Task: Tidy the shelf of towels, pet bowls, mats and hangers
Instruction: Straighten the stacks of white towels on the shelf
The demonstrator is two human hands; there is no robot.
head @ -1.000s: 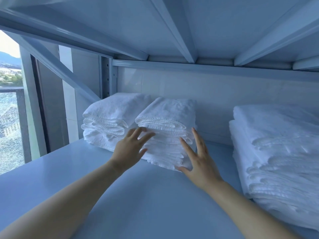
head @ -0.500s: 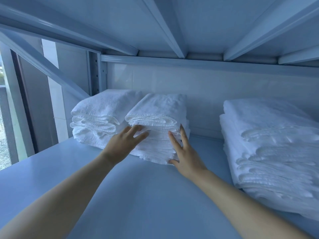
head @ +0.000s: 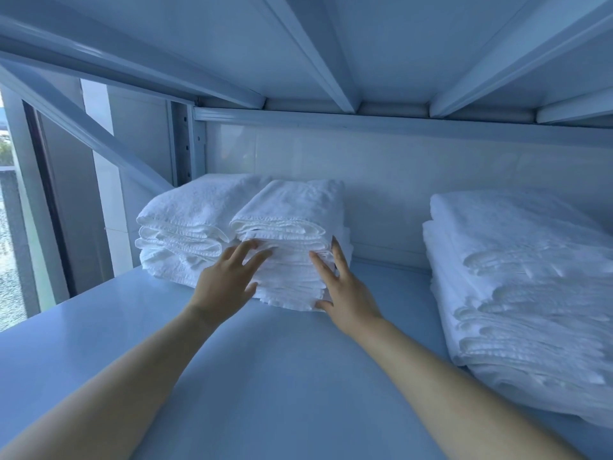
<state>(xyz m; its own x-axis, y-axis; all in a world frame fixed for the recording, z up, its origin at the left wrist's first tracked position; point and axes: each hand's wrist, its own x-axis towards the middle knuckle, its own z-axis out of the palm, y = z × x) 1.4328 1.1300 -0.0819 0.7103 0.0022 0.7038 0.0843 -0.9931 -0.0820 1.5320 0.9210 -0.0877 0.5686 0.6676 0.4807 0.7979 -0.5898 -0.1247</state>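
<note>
The middle towel stack (head: pixel 292 240) is sitting neatly folded near the back of the shelf (head: pixel 265 376), touching another stack (head: pixel 189 224) on its left, with the left hand (head: pixel 225 287) and right hand (head: pixel 348 293) pressing open, fingers straight, against its front, and a bigger pile (head: pixel 524 293) lying well apart on the right.

A white tiled wall (head: pixel 431 180) runs across the back, its joints faint (the surface is glossy, with soft reflections). At the far left is a window (head: pixel 10 260), bright with daylight. Through it a patch of greenery (head: pixel 5 151) shows higher up and a speckled grey surface lower down, too blurred to identify. A dark frame (head: pixel 49 200) stands upright beside the glass, with a pale pillar (head: pixel 102 180) to its right.
</note>
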